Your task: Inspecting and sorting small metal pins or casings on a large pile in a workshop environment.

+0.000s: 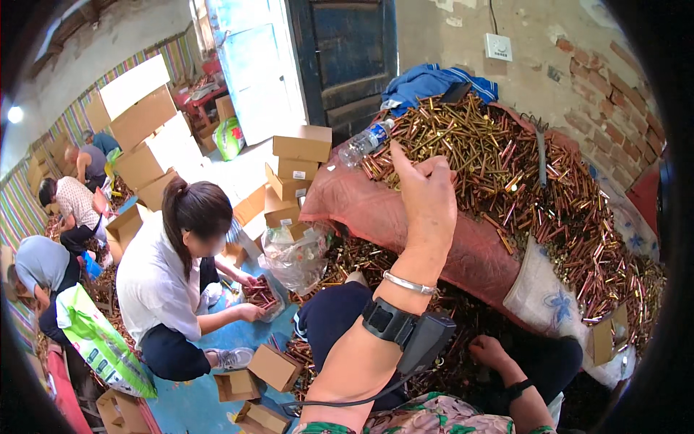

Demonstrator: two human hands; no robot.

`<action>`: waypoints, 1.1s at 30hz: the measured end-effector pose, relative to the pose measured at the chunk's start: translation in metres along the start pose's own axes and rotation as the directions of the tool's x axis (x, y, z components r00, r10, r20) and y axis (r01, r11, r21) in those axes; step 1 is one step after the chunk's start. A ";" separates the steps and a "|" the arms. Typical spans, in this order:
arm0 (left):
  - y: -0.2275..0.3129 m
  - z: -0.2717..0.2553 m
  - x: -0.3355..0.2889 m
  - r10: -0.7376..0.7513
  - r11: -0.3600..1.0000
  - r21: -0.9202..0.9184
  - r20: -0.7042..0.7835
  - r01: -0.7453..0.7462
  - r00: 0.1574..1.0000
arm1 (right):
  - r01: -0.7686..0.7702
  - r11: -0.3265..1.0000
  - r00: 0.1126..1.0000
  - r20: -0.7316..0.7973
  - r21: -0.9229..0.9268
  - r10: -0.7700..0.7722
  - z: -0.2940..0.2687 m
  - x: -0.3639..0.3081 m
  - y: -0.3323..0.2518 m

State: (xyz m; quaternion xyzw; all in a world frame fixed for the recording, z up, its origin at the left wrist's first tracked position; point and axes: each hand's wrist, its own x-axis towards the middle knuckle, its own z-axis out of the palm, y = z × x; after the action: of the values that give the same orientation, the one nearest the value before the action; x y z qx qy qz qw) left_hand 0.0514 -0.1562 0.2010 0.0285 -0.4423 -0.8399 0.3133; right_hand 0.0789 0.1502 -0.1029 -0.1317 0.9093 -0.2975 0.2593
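Note:
My left hand (426, 184) is raised in front of a big heap of slim copper- and gold-coloured metal pieces (491, 148). Its index finger points up and the other fingers are bent, with nothing visible in them. A clear plastic bottle (367, 143) lies on the heap's left edge, near that fingertip. On the left wrist are a silver bangle (410, 283) and a black strap with a cabled box (426, 340). Low down by my dark-trousered leg, my right hand (491, 354) is curled closed. What it holds, if anything, is hidden.
A reddish sheet (390, 210) runs under the heap. To the left, a seated person in white (159, 289) holds a clear bag of metal pieces (264, 298). Small cartons (275, 367) stand on the blue floor mat (188, 405). Several people work farther back.

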 end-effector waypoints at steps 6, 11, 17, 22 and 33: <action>-0.011 0.004 -0.007 -0.051 0.999 -0.005 0.107 0.052 0.993 | -0.028 0.999 0.999 0.016 -0.033 0.029 -0.001 -0.001 -0.002; -0.025 0.010 -0.008 -0.124 0.992 0.018 0.186 0.123 0.975 | -0.008 1.000 1.000 0.007 -0.001 0.008 0.000 -0.001 0.001; -0.031 0.016 -0.013 -0.203 0.979 0.052 0.177 0.197 0.963 | -0.042 0.988 0.999 -0.010 0.148 0.044 -0.008 -0.011 -0.027; -0.040 0.017 -0.015 -0.221 0.975 0.068 0.210 0.211 0.952 | 0.043 0.997 0.999 -0.008 0.060 -0.042 -0.002 -0.008 -0.019; -0.052 0.031 -0.020 -0.237 0.971 0.035 0.225 0.235 0.945 | 0.136 0.990 0.990 -0.031 0.037 -0.135 -0.005 -0.011 -0.029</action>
State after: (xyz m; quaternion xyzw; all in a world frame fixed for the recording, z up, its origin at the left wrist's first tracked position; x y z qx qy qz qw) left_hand 0.0310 -0.1012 0.1756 -0.0139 -0.4720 -0.8673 0.1577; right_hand 0.0875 0.1336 -0.0775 -0.1840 0.8960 -0.3339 0.2279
